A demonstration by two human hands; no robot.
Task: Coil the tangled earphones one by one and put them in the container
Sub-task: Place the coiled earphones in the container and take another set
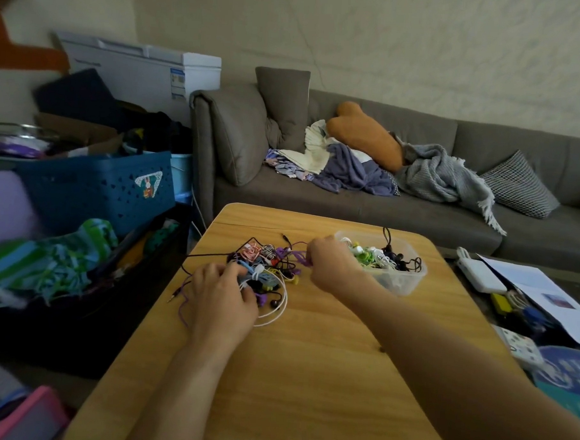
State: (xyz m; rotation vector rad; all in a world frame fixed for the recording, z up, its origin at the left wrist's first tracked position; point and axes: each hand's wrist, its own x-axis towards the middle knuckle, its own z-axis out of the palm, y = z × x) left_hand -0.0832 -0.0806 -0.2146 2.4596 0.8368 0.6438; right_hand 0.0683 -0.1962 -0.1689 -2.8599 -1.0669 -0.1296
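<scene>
- Tangled multicoloured earphone cables point(263, 268) lie heaped on the rounded wooden table point(308, 370).
- Left hand point(222, 296) presses down on the heap, fingers curled into its cords.
- Right hand point(330, 261) pinches a purple cord point(298, 255), beside the clear plastic container point(409, 278) holding coiled earphones.

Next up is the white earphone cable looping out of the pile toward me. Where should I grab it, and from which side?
Take the white earphone cable at the near bow of its loop, coming from the table's near edge. That arc lies flat and apart from the tangled pile, so probably only its far end drags. The left hand rests beside it; the right hand holds a purple cable.
</scene>
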